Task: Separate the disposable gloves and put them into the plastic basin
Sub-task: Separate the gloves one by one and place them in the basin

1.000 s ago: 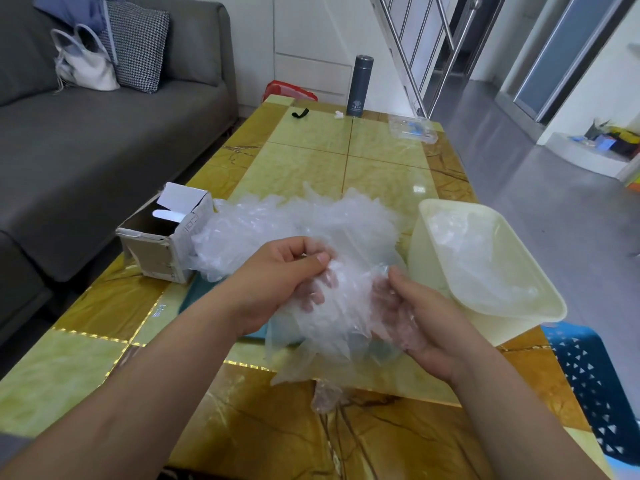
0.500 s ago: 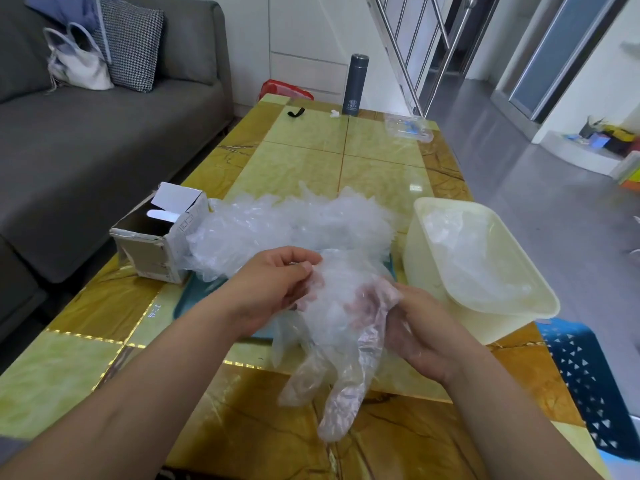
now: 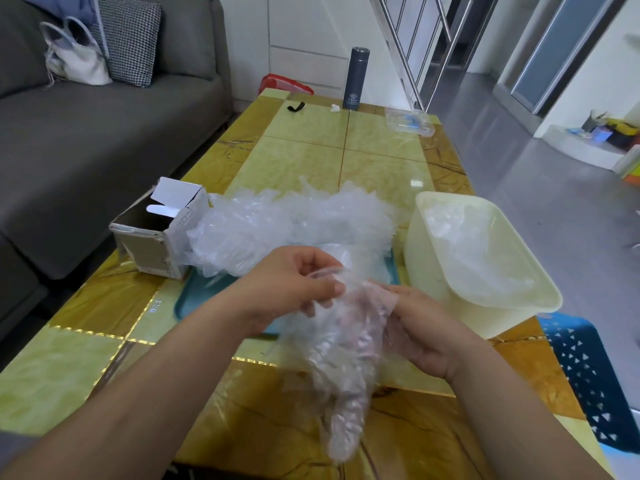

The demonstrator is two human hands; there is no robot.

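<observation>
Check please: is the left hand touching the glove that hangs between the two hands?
Touching. The head view shows the left hand pinching the upper edge of the glove between thumb and fingers, with no gap between them.

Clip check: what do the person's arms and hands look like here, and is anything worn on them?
Both forearms are bare. The left hand and the right hand show no watch, bracelet or ring, as far as can be seen. A grey patch at the lower left corner, by the left upper arm, may be a sleeve edge.
</observation>
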